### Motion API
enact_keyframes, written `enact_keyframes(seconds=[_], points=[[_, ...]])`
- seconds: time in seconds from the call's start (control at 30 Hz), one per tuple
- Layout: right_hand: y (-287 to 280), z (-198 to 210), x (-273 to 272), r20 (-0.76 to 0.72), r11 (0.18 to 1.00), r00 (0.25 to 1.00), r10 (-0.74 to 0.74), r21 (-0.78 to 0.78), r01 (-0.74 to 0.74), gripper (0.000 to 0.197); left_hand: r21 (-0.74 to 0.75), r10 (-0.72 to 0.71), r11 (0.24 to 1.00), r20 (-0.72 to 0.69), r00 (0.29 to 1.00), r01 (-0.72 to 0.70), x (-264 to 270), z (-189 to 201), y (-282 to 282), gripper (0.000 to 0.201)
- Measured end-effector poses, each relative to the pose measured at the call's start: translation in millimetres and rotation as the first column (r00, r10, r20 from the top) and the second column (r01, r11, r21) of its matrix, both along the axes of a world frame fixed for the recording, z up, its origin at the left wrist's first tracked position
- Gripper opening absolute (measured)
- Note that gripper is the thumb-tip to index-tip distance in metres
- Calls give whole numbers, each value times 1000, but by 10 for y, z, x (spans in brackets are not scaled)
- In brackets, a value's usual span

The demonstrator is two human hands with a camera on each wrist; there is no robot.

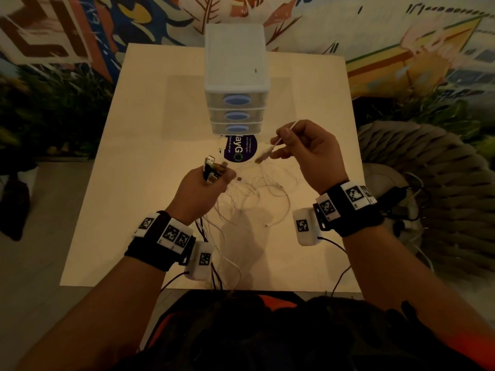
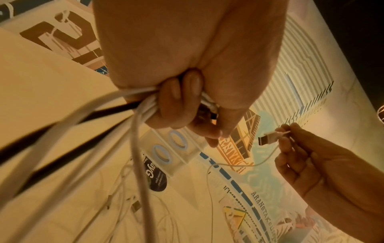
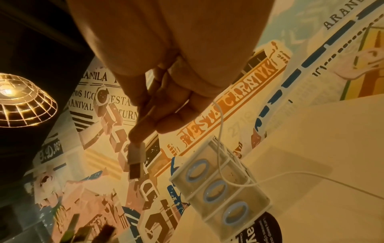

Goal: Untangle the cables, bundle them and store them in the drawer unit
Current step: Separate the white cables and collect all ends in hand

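Observation:
A white drawer unit [image 1: 235,76] with three blue-handled drawers, all closed, stands at the table's far middle; it also shows as the drawer unit [image 3: 220,185] in the right wrist view. My left hand [image 1: 206,183] grips a bunch of cable ends [image 1: 213,168], white and black, with USB plugs sticking up; the left wrist view shows the cables [image 2: 143,105] running out of the fist. My right hand [image 1: 302,148] pinches a single white USB cable [image 1: 263,156] just behind its plug [image 3: 136,157], held above the table. A tangle of thin white cables [image 1: 257,194] lies between the hands.
The pale square table [image 1: 150,129] carries a round dark sticker [image 1: 240,152] in front of the drawers. A woven grey seat [image 1: 428,183] stands to the right, plants to the left, a painted wall behind. A lit wire lamp [image 3: 20,102] hangs overhead.

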State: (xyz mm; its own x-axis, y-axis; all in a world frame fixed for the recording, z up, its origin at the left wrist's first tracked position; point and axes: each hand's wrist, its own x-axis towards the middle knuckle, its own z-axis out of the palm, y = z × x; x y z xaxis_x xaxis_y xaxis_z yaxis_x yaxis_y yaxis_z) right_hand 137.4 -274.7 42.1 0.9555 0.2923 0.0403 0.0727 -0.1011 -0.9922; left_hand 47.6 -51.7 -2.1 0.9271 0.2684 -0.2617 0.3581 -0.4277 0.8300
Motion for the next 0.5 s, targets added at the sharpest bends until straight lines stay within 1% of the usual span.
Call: enact_keyframes(seconds=[0.1, 0.17, 0.2, 0.23, 0.27, 0.33, 0.37, 0.4, 0.43, 0.47, 0.5], points=[[30, 31, -155, -26, 996, 999, 40, 80, -38, 17, -181, 42, 983, 69, 997, -29, -64, 130, -42, 39], [105, -19, -282, -64, 989, 995, 72, 133, -63, 16, -286, 1, 958, 101, 995, 28, -111, 218, -101, 43], [148, -53, -338, -79, 986, 993, 90, 150, -77, 15, -314, -22, 948, 109, 994, 56, -127, 247, -138, 41], [192, -85, -382, -92, 982, 990, 105, 167, -89, 14, -317, -44, 945, 117, 992, 79, -138, 279, -172, 37], [229, -105, -416, -109, 979, 988, 112, 183, -90, 13, -291, -60, 952, 124, 990, 94, -140, 309, -202, 32], [267, -121, -449, -126, 983, 988, 89, 170, -67, 13, -222, -48, 972, 142, 989, 79, -147, 336, -231, 25], [258, -130, -447, -107, 992, 992, 59, 119, -46, 14, -226, -18, 973, 154, 988, 53, -149, 340, -227, 24], [225, -141, -440, -58, 999, 998, 21, 28, -19, 16, -253, 23, 967, 163, 986, 19, -155, 342, -215, 24], [166, -154, -423, 22, 996, 1000, -11, -93, 13, 19, -286, 65, 958, 166, 984, -15, -160, 348, -197, 24], [101, -157, -405, 110, 976, 994, -22, -212, 45, 25, -318, 97, 947, 161, 982, -41, -170, 365, -185, 24], [42, -153, -380, 183, 951, 983, 1, -305, 55, 33, -341, 109, 939, 157, 982, -49, -183, 385, -169, 24]])
